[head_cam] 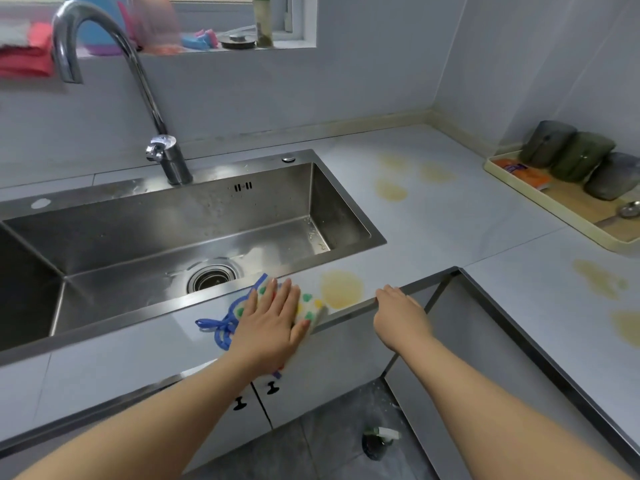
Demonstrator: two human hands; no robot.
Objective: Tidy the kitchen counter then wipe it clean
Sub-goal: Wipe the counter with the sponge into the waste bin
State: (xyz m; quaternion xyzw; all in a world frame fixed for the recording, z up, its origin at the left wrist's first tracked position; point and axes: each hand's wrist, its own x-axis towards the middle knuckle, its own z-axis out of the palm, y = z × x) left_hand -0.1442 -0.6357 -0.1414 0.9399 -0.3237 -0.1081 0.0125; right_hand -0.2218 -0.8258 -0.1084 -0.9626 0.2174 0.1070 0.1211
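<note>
My left hand (273, 317) lies flat, fingers straight, pressing a white cloth (309, 306) with green and yellow dots and blue trim onto the grey counter (450, 209) just in front of the sink. A yellow stain (341, 289) sits right beside the cloth. My right hand (398, 315) rests on the counter's front edge near the inner corner, its fingers bent over the metal rim. More yellow stains (412, 178) mark the counter behind the sink's right side, and others (602, 278) lie on the right-hand run of the counter.
A steel sink (173, 237) with a tall tap (166, 147) fills the left. A cream tray (554, 209) at the right wall holds three dark pouches, an orange packet and a metal spoon. The window sill holds cloths and bottles. A spray bottle (379, 439) lies on the floor.
</note>
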